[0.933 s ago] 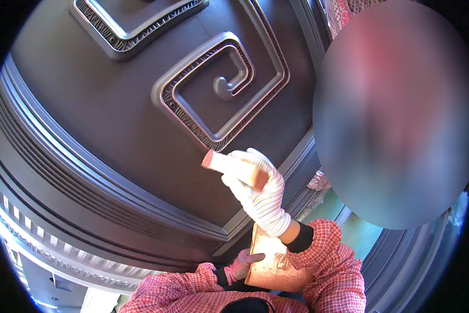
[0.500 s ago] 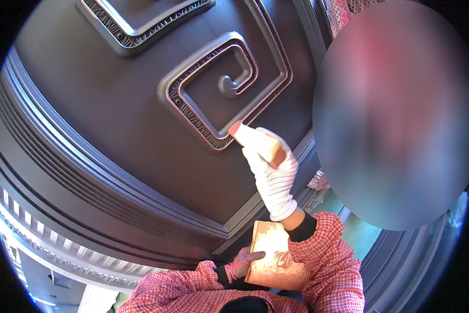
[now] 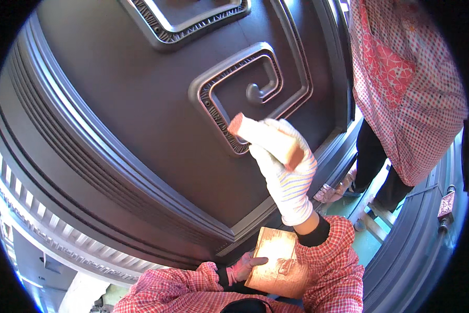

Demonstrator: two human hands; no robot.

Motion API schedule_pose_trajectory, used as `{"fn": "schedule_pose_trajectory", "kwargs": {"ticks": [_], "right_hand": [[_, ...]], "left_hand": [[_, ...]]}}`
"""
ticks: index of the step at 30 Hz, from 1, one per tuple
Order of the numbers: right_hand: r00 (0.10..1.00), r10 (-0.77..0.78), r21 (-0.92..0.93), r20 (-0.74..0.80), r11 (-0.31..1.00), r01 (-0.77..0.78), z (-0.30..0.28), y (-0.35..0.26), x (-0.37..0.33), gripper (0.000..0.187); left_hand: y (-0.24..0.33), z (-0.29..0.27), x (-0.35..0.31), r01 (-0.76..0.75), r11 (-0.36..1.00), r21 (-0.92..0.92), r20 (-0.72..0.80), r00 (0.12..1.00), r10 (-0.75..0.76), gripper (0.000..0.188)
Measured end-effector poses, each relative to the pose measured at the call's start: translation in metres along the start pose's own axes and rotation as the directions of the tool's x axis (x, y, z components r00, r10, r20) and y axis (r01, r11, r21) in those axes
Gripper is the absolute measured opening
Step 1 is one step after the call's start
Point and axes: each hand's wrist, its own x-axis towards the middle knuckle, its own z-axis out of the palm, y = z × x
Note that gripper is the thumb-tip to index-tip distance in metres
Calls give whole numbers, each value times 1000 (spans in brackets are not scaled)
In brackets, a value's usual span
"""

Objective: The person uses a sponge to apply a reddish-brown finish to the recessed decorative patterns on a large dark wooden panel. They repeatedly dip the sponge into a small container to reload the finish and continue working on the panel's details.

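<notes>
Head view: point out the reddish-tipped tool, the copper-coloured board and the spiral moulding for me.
Reddish-tipped tool (image 3: 267, 139): head view, on its pale middle.
Copper-coloured board (image 3: 277, 259): head view, middle of its face.
Spiral moulding (image 3: 253, 94): head view, on its rounded inner end.

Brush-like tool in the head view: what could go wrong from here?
Its reddish tip lies over the spiral moulding in view, though contact is unclear; if the right hand slips, the brush-like tool might mark the dark panel.
The right sleeve overlaps the copper-coloured board in the left hand, so it could rub or knock it.
A co-worker stands nearby; a bump might jog the tool.
</notes>
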Motion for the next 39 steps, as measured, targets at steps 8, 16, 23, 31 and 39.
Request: {"fn": "schedule_pose_trajectory", "kwargs": {"ticks": [8, 16, 23, 31, 39], "right_hand": [[967, -248, -57, 55, 966, 251, 34, -11, 42, 32], [923, -354, -177, 152, 909, 378, 27, -11, 38, 31], [959, -272, -115, 77, 953, 280, 28, -13, 44, 33], [936, -330, -144, 119, 927, 345, 34, -6, 53, 30], [956, -281, -160, 88, 943, 292, 29, -6, 50, 35]], "left_hand": [[1, 9, -1, -63, 998, -3, -19, 998, 63, 38], [-4, 5, 3, -58, 998, 10, -22, 998, 58, 38], [-3, 8, 3, -67, 996, -62, 12, 998, 68, 39], [-6, 5, 7, -47, 996, -73, 3, 999, 47, 40], [-5, 5, 9, -24, 998, -66, 14, 1000, 25, 40]]}}
